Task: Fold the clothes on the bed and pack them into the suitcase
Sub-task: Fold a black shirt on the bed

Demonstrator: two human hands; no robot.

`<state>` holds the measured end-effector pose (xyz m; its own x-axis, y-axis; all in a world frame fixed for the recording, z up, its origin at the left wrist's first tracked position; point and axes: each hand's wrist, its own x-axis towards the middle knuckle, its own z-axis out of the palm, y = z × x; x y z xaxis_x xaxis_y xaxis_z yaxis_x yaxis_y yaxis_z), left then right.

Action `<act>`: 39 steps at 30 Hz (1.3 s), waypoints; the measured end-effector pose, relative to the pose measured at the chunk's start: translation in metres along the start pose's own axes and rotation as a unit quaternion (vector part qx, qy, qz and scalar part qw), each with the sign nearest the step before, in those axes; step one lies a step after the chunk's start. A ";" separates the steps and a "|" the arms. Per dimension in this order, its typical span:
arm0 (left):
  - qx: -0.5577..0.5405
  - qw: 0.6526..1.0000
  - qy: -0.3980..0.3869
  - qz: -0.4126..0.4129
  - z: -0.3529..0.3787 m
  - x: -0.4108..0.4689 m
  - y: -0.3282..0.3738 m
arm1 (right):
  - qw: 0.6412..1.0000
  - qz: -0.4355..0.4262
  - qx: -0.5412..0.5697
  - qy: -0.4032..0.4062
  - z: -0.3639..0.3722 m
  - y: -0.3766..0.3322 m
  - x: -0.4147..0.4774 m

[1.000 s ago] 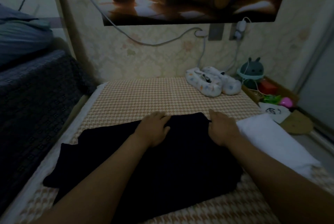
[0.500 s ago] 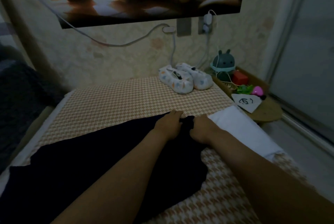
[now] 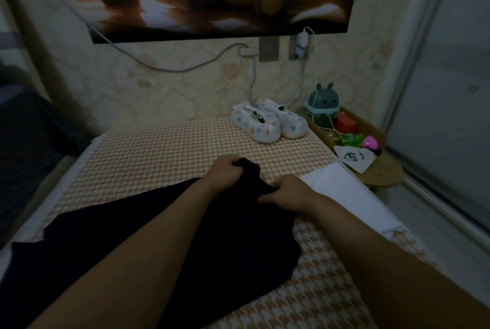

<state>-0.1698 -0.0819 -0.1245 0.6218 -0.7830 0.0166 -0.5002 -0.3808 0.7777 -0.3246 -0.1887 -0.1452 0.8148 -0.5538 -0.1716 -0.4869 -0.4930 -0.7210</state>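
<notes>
A black garment (image 3: 132, 230) lies spread across the bed (image 3: 164, 153), which has a beige houndstooth cover. My left hand (image 3: 224, 173) grips the garment's far right corner and lifts it a little off the cover. My right hand (image 3: 289, 192) pinches the garment's edge just to the right and nearer to me. A folded white garment (image 3: 344, 193) lies on the bed's right side, beside my right hand. No suitcase is in view.
A pair of white patterned slippers (image 3: 267, 123) sits at the bed's far right by the wall. A low wooden side table (image 3: 381, 173) with a green rabbit toy (image 3: 323, 102), small toys and a drawn-on paper (image 3: 354, 157) stands right of the bed. Cables hang on the wall.
Both hands went from lying flat on the garment to gripping its far right corner, which is now bunched and raised. The view turned to the right.
</notes>
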 end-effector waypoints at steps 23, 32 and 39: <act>0.107 0.983 0.065 -0.132 -0.122 -0.138 -0.127 | 0.959 -0.184 -0.213 -0.019 0.126 -0.098 -0.050; 0.400 0.905 0.096 -0.108 -0.118 -0.145 -0.141 | 0.902 -0.207 -0.373 -0.064 0.142 -0.095 -0.036; 0.371 0.922 -0.107 -0.038 -0.083 -0.150 -0.128 | 0.903 -0.186 -0.387 -0.028 0.147 -0.087 0.022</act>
<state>-0.1491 0.1248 -0.1742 0.5781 -0.7895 -0.2061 -0.7843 -0.6073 0.1267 -0.2175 -0.0591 -0.1850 0.9713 -0.2293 -0.0633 -0.2328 -0.9710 -0.0552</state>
